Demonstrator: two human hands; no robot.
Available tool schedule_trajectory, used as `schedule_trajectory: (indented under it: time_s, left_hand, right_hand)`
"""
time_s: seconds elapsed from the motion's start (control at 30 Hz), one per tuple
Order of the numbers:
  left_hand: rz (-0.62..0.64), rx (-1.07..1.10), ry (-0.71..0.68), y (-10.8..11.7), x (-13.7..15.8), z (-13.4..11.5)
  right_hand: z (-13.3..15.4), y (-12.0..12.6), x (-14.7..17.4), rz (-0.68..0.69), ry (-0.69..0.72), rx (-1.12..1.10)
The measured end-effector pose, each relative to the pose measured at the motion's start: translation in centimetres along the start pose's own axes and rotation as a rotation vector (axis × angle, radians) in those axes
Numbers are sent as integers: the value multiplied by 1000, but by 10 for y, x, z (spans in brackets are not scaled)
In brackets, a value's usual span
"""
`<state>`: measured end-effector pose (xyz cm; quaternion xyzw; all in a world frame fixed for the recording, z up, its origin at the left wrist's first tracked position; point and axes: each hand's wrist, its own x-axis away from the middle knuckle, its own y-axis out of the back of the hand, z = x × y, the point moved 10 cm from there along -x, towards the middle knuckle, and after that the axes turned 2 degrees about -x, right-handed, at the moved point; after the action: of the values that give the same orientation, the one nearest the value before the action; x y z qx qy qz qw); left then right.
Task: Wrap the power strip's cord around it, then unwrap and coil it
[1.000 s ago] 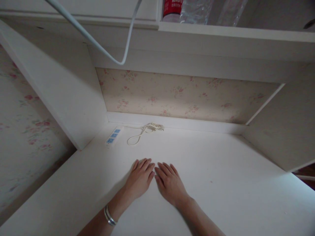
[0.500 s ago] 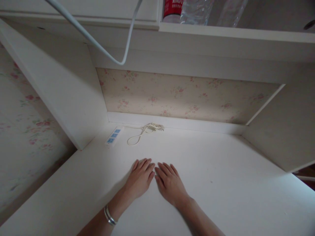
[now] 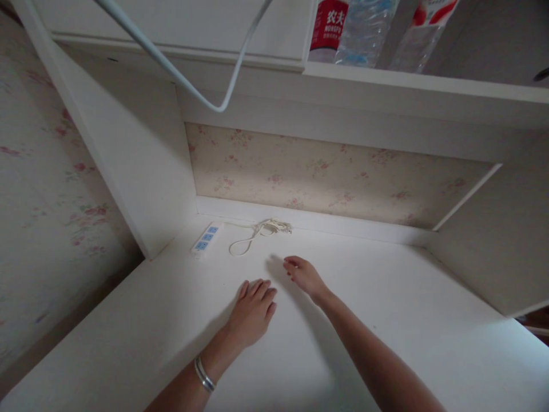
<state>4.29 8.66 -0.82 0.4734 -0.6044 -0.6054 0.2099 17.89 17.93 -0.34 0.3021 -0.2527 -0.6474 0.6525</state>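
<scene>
My left hand (image 3: 254, 312) rests palm down on the white desk (image 3: 412, 326), its fingers spread and holding nothing. A silver bangle (image 3: 203, 375) circles that wrist. Above the desk, my right hand (image 3: 305, 276) is raised with loosely bent fingers and a shadow beneath it; I see nothing in it. Nearest to the right hand is a bundled cream cord (image 3: 274, 227), lying against the back edge without being touched. From that bundle the cord runs left toward a white power strip (image 3: 207, 239) with blue socket faces.
Overhead, a shelf (image 3: 412, 86) holds a red-labelled bottle (image 3: 329, 28) and clear plastic bottles (image 3: 364, 31). A pale bent rod or cable (image 3: 171, 68) hangs across the upper left. Side panels (image 3: 128, 143) enclose the desk, with floral wallpaper (image 3: 326, 171) behind.
My right hand has lifted off the desk and moved forward toward the cord, away from the left hand. The left hand stays flat. The view has shifted slightly.
</scene>
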Motion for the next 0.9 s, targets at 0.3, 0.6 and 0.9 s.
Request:
schedule_trajectory:
  time_s: [0.3,0.6,0.9]
  left_hand:
    - [8,35,19,-7,-1,6]
    - [50,113,56,-13,-3,13]
    - [-16,170,58,6,-5,9]
  right_hand:
    - [-29,24,-129,-212,-215,95]
    - [-35,3,-158,-229,-176,189]
    - [-23,26,-66,-394,83,305]
